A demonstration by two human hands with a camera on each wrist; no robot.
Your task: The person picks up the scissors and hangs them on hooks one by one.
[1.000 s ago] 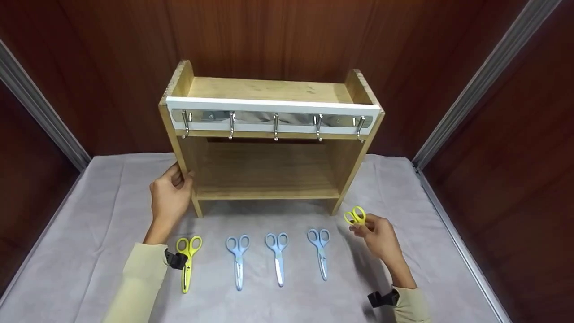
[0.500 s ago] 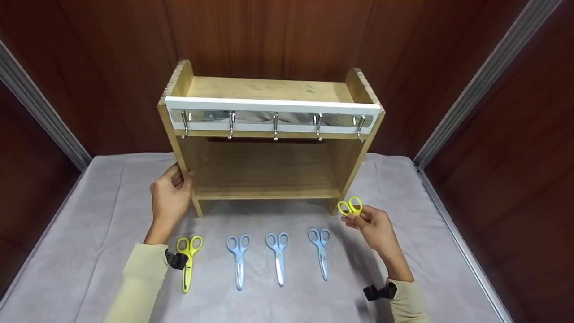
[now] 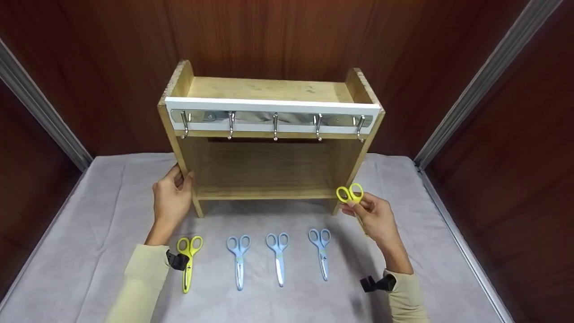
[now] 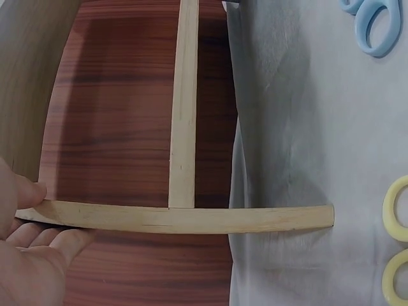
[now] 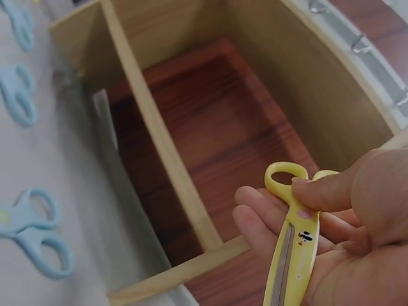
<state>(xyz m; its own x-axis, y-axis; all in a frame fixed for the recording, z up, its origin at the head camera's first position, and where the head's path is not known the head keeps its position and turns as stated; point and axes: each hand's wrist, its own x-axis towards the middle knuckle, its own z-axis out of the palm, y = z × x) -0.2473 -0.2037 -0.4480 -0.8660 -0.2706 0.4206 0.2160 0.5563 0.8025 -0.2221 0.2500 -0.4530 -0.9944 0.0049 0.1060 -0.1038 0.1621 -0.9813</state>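
A wooden shelf (image 3: 269, 196) stands on the cloth, with a white rail of metal hooks (image 3: 272, 104) across its upper front. My left hand (image 3: 172, 197) grips the shelf's left side panel, thumb in front and fingers behind, as the left wrist view also shows. Near the right leg, my right hand (image 3: 376, 220) pinches yellow scissors (image 5: 298, 248) between thumb and fingers, handle loops up and blades down. Another pair of yellow scissors (image 3: 187, 264) lies at the left, partly behind the left wrist's black camera strap. Three pairs of light blue scissors (image 3: 239, 262) lie in a row beside it.
Grey cloth (image 3: 296, 305) covers the table. Dark reddish wood panels (image 3: 278, 40) stand behind and at both sides, joined by metal corner posts (image 3: 484, 85). The metal hooks (image 3: 275, 126) jut forward from the rail, and nothing hangs on them.
My right hand has moved up and slightly left with the yellow scissors, closer to the shelf's right leg. The left hand stays on the side panel; the other scissors have not moved.
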